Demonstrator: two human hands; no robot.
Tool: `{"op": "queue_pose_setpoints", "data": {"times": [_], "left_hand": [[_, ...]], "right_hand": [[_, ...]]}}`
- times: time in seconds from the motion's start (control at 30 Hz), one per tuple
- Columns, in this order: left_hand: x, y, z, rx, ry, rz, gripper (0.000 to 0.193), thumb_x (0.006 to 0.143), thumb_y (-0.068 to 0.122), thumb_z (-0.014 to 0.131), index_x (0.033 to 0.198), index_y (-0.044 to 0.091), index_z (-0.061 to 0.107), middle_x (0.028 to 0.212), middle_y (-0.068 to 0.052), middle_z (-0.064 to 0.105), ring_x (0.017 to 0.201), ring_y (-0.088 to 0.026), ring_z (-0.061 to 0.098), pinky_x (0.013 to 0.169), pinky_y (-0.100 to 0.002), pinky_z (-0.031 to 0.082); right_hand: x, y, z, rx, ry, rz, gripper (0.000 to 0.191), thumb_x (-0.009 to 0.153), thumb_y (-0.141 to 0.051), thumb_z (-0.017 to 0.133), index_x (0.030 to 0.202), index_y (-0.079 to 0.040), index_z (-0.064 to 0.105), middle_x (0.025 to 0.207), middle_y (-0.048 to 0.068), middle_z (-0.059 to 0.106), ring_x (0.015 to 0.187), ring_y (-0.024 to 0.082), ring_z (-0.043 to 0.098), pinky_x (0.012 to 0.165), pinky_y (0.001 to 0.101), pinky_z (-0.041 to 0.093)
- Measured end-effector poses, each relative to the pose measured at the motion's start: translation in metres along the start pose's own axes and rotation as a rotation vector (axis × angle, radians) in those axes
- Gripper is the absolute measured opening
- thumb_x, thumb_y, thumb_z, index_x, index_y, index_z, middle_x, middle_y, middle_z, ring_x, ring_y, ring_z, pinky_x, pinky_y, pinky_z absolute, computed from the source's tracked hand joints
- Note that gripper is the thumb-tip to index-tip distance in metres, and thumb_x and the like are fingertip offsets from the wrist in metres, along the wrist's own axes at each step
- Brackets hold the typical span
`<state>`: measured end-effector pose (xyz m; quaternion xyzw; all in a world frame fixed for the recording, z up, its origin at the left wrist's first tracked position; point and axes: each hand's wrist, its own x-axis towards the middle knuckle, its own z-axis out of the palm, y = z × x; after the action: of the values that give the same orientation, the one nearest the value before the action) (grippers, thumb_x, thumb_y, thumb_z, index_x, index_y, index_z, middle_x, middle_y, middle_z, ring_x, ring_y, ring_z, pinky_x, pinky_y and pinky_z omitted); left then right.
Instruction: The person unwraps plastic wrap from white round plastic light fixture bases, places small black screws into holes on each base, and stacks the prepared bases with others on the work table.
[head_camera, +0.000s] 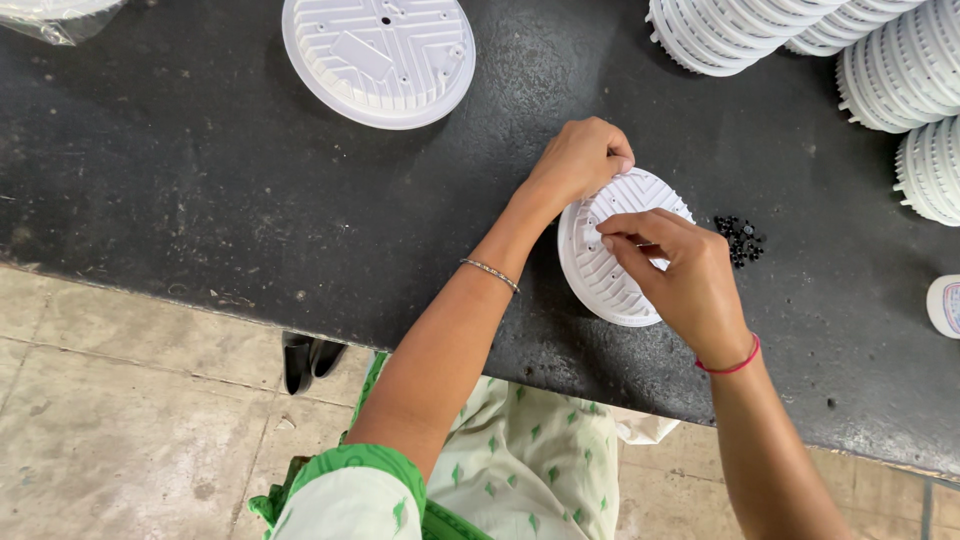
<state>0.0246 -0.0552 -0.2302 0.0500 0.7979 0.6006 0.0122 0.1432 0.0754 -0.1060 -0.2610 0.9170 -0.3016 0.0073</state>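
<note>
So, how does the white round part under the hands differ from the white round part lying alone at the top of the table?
The ribbed disc is tilted, its upper edge held by the left hand, with the right hand pinching at its face. The flat disc lies flat and untouched. The ribbed disc shows rows of ribs and small holes; the flat disc shows a raised cross pattern with a rectangular block. The flat disc also looks wider. Both are white, round plastic, on the black table.
</note>
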Motion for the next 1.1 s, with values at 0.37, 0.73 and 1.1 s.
{"op": "queue_pose_setpoints", "data": {"times": [0.37, 0.73, 1.1], "left_hand": [[-0.017, -0.008, -0.076, 0.297, -0.040, 0.057, 0.014, 0.069, 0.018, 0.088, 0.073, 0.008, 0.078, 0.067, -0.009, 0.072, 0.062, -0.022, 0.069, 0.064, -0.036, 0.055], [-0.035, 0.025, -0.094, 0.337, -0.645, -0.215, 0.024, 0.067, 0.007, 0.088, 0.089, 0.010, 0.078, 0.088, -0.001, 0.078, 0.075, -0.014, 0.072, 0.068, -0.030, 0.060], [-0.032, 0.020, -0.086, 0.446, -0.628, -0.197, 0.024, 0.066, 0.006, 0.088, 0.089, 0.012, 0.081, 0.090, 0.000, 0.078, 0.077, -0.015, 0.072, 0.068, -0.031, 0.058]], "right_hand": [[-0.074, 0.034, -0.004, 0.128, 0.407, 0.096, 0.013, 0.102, 0.003, 0.074, 0.114, 0.001, 0.073, 0.105, 0.008, 0.074, 0.093, 0.010, 0.069, 0.083, 0.0231, 0.057], [-0.147, 0.073, 0.035, 0.359, 0.530, 0.246, 0.011, 0.101, 0.005, 0.068, 0.112, 0.003, 0.071, 0.103, 0.005, 0.072, 0.092, 0.009, 0.069, 0.084, 0.0217, 0.057], [-0.145, 0.080, 0.040, 0.421, 0.521, 0.278, 0.013, 0.100, 0.004, 0.068, 0.113, 0.003, 0.071, 0.102, 0.003, 0.070, 0.088, 0.007, 0.067, 0.080, 0.0205, 0.054]]}}
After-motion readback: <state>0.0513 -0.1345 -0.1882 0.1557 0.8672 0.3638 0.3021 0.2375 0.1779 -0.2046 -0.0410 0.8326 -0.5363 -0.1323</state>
